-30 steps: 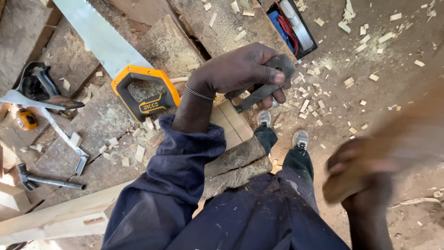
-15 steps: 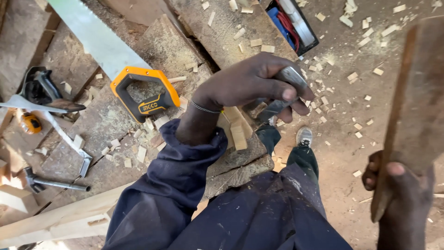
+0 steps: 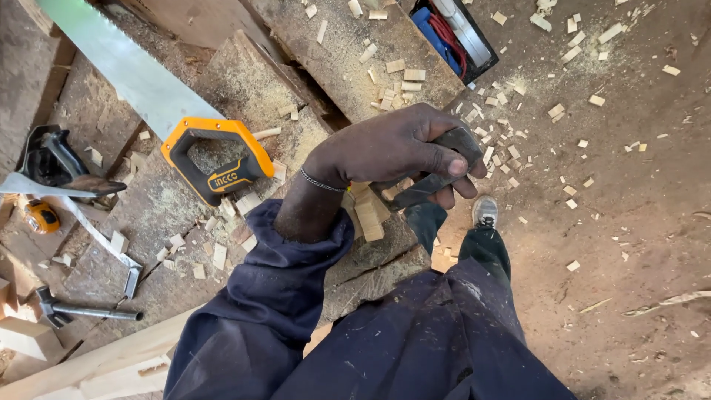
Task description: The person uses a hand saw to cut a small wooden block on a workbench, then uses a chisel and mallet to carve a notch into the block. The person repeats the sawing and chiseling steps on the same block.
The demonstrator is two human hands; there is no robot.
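Head view: left hand [image 3: 392, 152] grip wrapped tight round a dark chisel-like tool [image 3: 429, 174], held over a small wood block [image 3: 368, 211] on the table [image 3: 244, 81]; right hand out of view; likely risks: tool slipping toward the shoe [image 3: 485, 211], block skidding on chips; handsaw [image 3: 170, 111] lies nearby.

Handsaw [image 3: 189, 126]: orange-and-black handle, silver blade; sleeve [image 3: 285, 296] dark navy; wood chips [image 3: 511, 111] pale tan.

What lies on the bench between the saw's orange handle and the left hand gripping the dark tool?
In the head view, small pale wood offcuts and sawdust lie on the rough bench between the saw handle and the left hand; nothing else.
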